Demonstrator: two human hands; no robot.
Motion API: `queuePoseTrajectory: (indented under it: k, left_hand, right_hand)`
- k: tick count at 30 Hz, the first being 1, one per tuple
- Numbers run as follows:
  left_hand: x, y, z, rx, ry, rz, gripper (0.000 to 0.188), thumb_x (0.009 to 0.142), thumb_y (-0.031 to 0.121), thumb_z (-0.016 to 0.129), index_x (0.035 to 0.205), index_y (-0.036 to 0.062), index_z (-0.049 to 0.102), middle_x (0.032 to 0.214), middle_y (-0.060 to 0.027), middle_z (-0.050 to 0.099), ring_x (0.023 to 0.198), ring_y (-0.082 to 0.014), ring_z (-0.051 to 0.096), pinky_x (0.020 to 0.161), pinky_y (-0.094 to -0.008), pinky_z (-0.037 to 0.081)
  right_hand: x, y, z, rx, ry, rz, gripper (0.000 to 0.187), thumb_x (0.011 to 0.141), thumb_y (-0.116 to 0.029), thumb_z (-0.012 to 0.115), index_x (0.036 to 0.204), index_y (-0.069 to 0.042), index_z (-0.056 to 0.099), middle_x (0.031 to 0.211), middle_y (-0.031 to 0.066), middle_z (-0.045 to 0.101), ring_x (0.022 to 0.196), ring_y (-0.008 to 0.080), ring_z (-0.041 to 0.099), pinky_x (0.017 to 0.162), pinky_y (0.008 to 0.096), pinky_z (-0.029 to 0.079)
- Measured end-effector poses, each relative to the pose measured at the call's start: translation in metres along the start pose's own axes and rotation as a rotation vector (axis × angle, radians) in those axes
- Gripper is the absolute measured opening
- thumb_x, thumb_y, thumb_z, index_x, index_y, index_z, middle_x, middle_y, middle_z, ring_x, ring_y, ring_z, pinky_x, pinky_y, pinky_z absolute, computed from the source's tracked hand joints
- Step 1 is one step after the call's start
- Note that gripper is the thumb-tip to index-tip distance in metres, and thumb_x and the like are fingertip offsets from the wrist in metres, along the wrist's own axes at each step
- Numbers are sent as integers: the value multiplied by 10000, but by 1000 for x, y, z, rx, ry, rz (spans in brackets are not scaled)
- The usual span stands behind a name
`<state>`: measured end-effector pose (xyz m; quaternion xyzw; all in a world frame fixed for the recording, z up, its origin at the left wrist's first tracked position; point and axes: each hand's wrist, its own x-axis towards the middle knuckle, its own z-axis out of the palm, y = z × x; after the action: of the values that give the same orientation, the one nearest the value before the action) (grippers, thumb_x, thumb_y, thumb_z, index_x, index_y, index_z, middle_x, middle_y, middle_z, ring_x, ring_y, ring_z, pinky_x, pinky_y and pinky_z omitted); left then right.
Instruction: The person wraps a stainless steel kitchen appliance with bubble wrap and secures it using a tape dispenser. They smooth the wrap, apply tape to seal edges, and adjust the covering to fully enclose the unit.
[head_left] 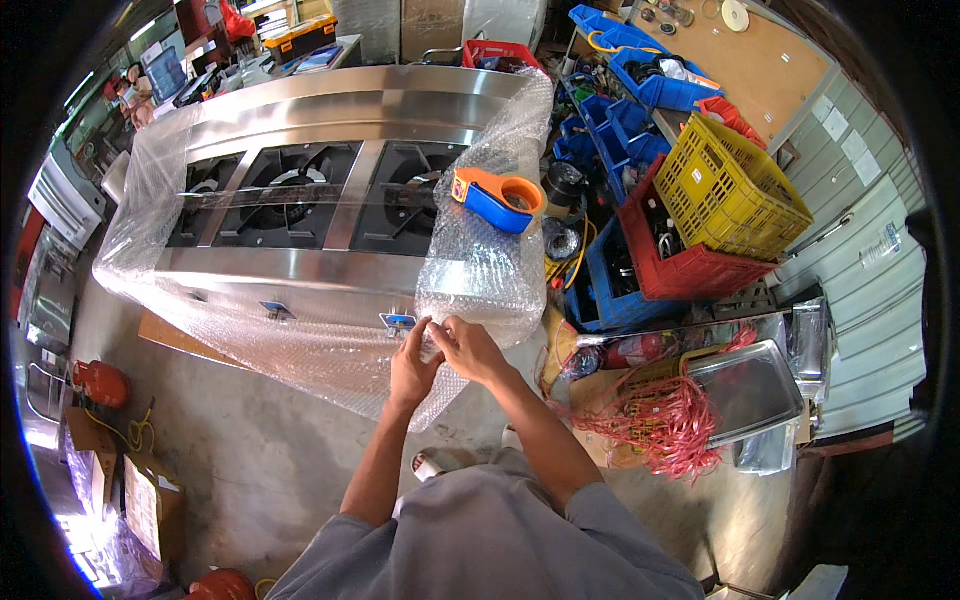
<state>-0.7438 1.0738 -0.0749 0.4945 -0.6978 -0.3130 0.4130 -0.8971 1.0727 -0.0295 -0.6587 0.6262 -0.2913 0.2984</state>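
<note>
Shirt, grey, on the wearer; two bare forearms reach forward from its sleeves.
Left hand and right hand: side by side at the stove's front edge, against the bubble wrap; fingers bent, tips drawn close together. Whether they pinch the film or anything else, cannot tell.
Stove, steel, black burner panels in a row; stands directly ahead of the wearer.
Bubble wrap, clear: over the stove's right and left ends, hanging down its front.
Tape dispenser, orange and blue: lying on the wrap at the stove's right end, beyond the hands.
To the right: red string, in a tangled heap; tray, metal, just beside it; yellow crate, atop a red crate.
To the left: gas cylinder, red, on the floor.
</note>
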Motion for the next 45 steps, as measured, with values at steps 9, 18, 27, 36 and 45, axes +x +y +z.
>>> queuePoseTrajectory:
  k: [9, 18, 27, 36, 45]
  left_hand:
    - [14, -48, 25, 43, 219, -229, 283, 857, 187, 808, 1026, -7, 689, 829, -180, 707, 704, -314, 687, 657, -390, 533]
    - [-8, -13, 19, 253, 523, -334, 539, 764, 440, 849, 1145, 92, 693, 1183, -109, 674, 1194, -300, 576, 1054, -471, 377]
    - [-114, -99, 106, -233, 1387, -1464, 620, 860, 460, 759, 1253, -4, 639, 1225, -208, 628, 1082, -344, 622, 947, -501, 492]
    - [-96, 60, 109, -262, 1008, -1065, 254, 849, 119, 743, 1062, -16, 717, 945, -123, 752, 864, -183, 696, 800, -346, 545]
    - [-71, 141, 129, -46, 1008, -1274, 235, 863, 158, 704, 905, -67, 650, 844, -239, 665, 772, -333, 704, 719, -443, 540]
  right_hand:
    - [-20, 9, -55, -416, -232, -891, 133, 901, -185, 656, 923, -57, 684, 864, 94, 697, 792, 256, 688, 761, 411, 539]
    - [84, 12, -73, -1033, -871, -1598, 196, 832, -213, 613, 814, -129, 789, 921, 58, 725, 1037, 209, 626, 1013, 443, 414]
    - [109, -40, -58, -1116, -1179, -1946, 199, 836, -253, 620, 712, -165, 749, 770, 8, 718, 893, 189, 649, 919, 437, 405]
    - [148, -52, -45, -1112, -1397, -2069, 321, 902, -344, 581, 716, -138, 740, 765, 6, 717, 904, 204, 659, 896, 485, 420]
    - [148, -85, -30, -1165, -1662, -2119, 323, 903, -339, 563, 819, -115, 780, 823, 117, 744, 829, 280, 705, 994, 523, 379]
